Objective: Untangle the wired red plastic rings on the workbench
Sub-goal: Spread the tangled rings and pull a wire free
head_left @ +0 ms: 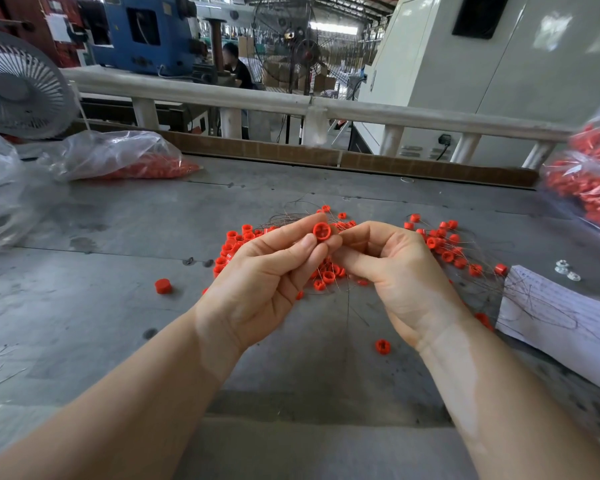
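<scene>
Over the grey workbench [84, 306], the left hand [257, 271] pinched a single red ring [322, 231] between thumb and fingertips, lifted above the heap. The ring's open end faced the camera, so its short axis ran roughly toward the viewer, tipped slightly upward; a cross-shaped web showed inside the bore. The right hand [395, 268] met it from the other side, fingers curled in against the ring's edge, apparently nipping something there (a wire, perhaps, though the blur made it impossible to say).

Beneath both hands lay the pile of red rings [444, 244], spread across the bench centre and out to the right, with thin dark wires [291, 211] looping through and beyond it. Two rings sat well apart from the heap: one [163, 285] to the left, lying on its side, another [382, 346] nearer the viewer.

A lined sheet of paper [551, 317] rested to the right, and clear bags of red parts [125, 157] lay at the far left.
</scene>
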Demonstrator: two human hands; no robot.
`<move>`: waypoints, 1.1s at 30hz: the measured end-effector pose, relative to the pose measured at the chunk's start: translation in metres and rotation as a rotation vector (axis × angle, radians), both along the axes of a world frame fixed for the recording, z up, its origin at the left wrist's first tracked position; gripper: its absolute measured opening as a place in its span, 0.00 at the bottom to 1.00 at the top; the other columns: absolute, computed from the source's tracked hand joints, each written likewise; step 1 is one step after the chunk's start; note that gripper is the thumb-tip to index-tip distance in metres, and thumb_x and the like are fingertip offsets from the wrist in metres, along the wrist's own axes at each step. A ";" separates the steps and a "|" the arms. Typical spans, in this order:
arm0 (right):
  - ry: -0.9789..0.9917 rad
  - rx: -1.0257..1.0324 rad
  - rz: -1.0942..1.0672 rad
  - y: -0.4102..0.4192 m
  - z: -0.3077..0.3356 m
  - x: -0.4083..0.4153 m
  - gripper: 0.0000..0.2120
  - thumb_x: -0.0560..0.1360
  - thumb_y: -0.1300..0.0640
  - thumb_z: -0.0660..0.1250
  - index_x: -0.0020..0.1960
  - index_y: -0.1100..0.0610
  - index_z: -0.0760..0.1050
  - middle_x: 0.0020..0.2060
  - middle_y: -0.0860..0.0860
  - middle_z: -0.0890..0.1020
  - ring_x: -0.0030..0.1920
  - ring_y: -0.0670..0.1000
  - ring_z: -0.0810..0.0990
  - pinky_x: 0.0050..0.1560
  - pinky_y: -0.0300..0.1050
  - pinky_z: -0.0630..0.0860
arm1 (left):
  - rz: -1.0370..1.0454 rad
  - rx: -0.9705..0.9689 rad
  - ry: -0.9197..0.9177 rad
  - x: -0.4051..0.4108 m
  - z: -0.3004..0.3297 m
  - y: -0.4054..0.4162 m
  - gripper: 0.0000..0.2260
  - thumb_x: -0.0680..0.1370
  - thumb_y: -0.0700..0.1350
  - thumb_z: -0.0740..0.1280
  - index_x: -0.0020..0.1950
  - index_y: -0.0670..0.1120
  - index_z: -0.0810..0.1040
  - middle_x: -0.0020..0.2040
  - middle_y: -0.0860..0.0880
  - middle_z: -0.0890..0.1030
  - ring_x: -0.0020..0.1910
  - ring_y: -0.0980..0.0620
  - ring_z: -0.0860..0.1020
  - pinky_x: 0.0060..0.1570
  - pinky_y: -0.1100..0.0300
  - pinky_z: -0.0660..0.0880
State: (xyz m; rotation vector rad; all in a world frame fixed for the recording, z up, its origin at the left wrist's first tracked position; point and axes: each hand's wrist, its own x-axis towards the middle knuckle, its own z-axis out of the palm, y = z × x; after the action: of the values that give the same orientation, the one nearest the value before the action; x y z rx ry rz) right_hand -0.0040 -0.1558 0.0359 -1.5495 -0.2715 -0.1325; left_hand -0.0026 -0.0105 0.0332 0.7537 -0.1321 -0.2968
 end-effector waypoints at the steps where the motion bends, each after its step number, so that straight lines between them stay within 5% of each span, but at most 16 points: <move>1: 0.005 0.013 0.005 0.000 0.000 0.000 0.09 0.61 0.55 0.72 0.40 0.58 0.80 0.32 0.49 0.82 0.33 0.41 0.78 0.36 0.29 0.71 | -0.004 -0.004 -0.001 0.000 0.000 0.000 0.12 0.66 0.33 0.64 0.42 0.41 0.85 0.42 0.42 0.85 0.42 0.51 0.84 0.38 0.68 0.79; 23: 0.008 0.034 0.018 -0.001 0.003 -0.002 0.08 0.62 0.56 0.72 0.39 0.58 0.80 0.30 0.47 0.82 0.30 0.39 0.77 0.32 0.28 0.70 | -0.057 -0.033 0.001 0.001 0.001 0.005 0.13 0.67 0.33 0.62 0.44 0.39 0.85 0.45 0.39 0.84 0.45 0.49 0.84 0.36 0.68 0.78; 33: -0.038 0.020 -0.011 -0.002 0.000 0.001 0.06 0.61 0.56 0.73 0.37 0.55 0.82 0.34 0.50 0.84 0.38 0.45 0.82 0.42 0.33 0.75 | -0.045 0.002 -0.013 0.001 0.001 0.004 0.13 0.67 0.34 0.64 0.46 0.40 0.85 0.44 0.40 0.84 0.44 0.50 0.84 0.37 0.68 0.78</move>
State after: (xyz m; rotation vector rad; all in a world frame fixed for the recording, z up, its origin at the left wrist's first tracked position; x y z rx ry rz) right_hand -0.0025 -0.1581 0.0361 -1.5300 -0.2905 -0.1730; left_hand -0.0013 -0.0063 0.0339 0.7550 -0.1607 -0.3345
